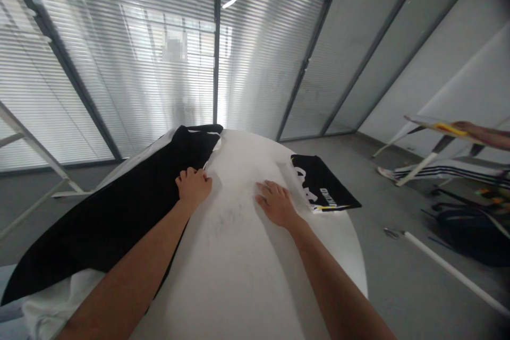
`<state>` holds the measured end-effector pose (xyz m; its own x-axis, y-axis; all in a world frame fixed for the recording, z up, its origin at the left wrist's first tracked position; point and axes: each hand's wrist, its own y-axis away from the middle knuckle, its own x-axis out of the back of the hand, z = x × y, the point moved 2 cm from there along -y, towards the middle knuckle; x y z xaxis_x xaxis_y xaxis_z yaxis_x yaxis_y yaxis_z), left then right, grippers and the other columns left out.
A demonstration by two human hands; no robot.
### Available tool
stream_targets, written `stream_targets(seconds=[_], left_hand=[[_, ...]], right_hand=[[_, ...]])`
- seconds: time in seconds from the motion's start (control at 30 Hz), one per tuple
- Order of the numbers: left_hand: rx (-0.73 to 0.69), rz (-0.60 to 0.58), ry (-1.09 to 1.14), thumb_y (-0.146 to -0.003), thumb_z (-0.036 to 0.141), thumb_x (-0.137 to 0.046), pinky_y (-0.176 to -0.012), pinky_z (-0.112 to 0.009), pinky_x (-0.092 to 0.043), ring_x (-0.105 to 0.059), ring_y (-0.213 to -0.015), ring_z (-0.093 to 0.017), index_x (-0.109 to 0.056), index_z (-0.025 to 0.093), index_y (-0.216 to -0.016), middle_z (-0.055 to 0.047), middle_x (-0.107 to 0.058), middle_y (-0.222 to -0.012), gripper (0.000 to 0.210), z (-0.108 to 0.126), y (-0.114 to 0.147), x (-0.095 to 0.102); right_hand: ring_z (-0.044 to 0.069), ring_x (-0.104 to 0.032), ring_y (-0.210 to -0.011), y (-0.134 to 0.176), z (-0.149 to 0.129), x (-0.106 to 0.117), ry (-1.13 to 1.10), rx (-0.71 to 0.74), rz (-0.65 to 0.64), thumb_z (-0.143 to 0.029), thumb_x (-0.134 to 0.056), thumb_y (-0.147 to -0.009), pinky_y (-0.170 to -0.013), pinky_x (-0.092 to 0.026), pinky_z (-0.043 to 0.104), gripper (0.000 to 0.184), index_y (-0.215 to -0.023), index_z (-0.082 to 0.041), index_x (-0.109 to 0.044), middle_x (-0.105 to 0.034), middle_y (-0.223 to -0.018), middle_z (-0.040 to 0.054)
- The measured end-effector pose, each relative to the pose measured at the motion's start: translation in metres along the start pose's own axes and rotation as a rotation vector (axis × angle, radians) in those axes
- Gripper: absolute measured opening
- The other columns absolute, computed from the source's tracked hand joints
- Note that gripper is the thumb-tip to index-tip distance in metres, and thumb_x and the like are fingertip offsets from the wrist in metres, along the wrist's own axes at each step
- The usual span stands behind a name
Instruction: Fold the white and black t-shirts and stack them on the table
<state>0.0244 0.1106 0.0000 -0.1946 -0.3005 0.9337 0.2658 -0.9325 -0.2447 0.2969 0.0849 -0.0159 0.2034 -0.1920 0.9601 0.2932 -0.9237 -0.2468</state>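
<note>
A large piece of black cloth [119, 212], maybe a garment, spreads over the left side of the white table [239, 276] and hangs past its edge. My left hand [194, 188] lies on the right border of this cloth, fingers bent and closed on it. My right hand [277, 203] rests on the bare tabletop with its fingers spread and holds nothing. To its right, a folded black item with white lettering [329, 180] lies at the table's right edge, its corner jutting out over the floor.
White cloth [66, 297] shows at lower left, beside a white metal frame [40, 149]. Blinds behind glass partitions [255, 64] stand ahead. On the right, another person's hand [470, 128] rests at a second table [422, 123]; a dark bag [470, 228] and white pole [450, 268] lie on the floor.
</note>
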Motion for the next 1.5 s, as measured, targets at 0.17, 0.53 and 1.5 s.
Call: stream_targets(seconds=[0.17, 0.53, 1.5], left_hand=[[-0.004, 0.009, -0.008, -0.083, 0.034, -0.047, -0.091, -0.048, -0.036, -0.049, -0.110, -0.034, -0.070, 0.022, -0.098, -0.013, -0.059, -0.113, 0.030, 0.000, 0.000, 0.000], [-0.015, 0.023, -0.017, -0.082, 0.035, -0.047, -0.088, -0.047, -0.036, -0.048, -0.106, -0.033, -0.069, 0.022, -0.095, -0.012, -0.059, -0.109, 0.029, -0.001, -0.001, -0.003], [0.024, -0.141, 0.215, -0.086, 0.037, -0.044, -0.089, -0.034, -0.045, -0.060, -0.103, -0.023, -0.063, 0.023, -0.114, -0.011, -0.064, -0.110, 0.037, -0.036, -0.019, 0.037]], right_hand=[[0.026, -0.043, -0.128, -0.001, 0.003, -0.004, 0.042, -0.019, -0.031, -0.050, -0.037, -0.097, -0.105, -0.030, 0.046, 0.048, -0.139, -0.030, -0.047, -0.046, -0.143, 0.0094], [0.026, -0.044, -0.128, 0.000, 0.003, -0.003, 0.050, -0.046, -0.037, -0.051, -0.039, -0.096, -0.105, -0.030, 0.046, 0.048, -0.140, -0.032, -0.047, -0.048, -0.142, 0.0085], [0.027, -0.046, -0.125, 0.001, 0.003, -0.004, 0.069, -0.019, 0.005, -0.050, -0.039, -0.096, -0.101, -0.033, 0.046, 0.046, -0.137, -0.032, -0.050, -0.051, -0.139, 0.0084]])
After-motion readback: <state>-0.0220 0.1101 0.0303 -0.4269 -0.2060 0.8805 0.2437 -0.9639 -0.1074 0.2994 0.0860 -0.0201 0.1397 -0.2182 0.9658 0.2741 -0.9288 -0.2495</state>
